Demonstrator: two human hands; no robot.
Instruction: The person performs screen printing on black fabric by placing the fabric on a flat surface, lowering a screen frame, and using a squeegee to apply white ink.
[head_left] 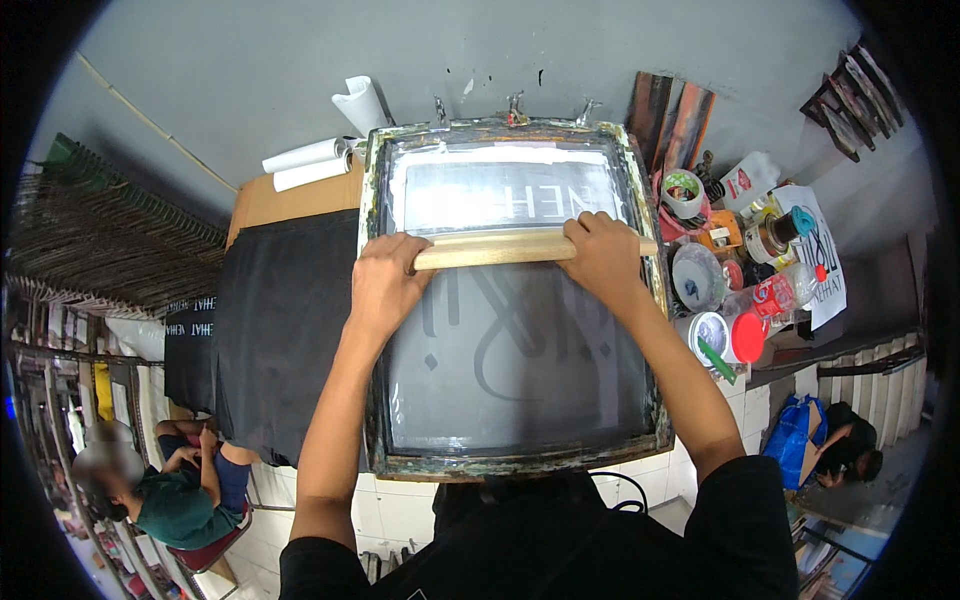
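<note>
A wooden-handled squeegee [497,249] lies crosswise over a framed printing screen [520,430], in its upper half. My left hand [388,275] grips the squeegee's left end, and my right hand [607,255] is closed round it near the right end. White ink [480,190] covers part of the mesh beyond the handle, with pale lettering showing there. Nearer to me the mesh is dark grey, with a large looped design faintly visible. Paint-crusted wood makes up the screen's frame, held by metal clamps [516,108] at its far edge. The squeegee's blade is hidden beneath the handle.
Black fabric [285,330] is spread left of the screen, with white paper rolls [310,163] behind it. On the right stand tubs, a red-lidded jar [746,338] and bottles. A person [195,490] sits at lower left; another [850,445] is at lower right.
</note>
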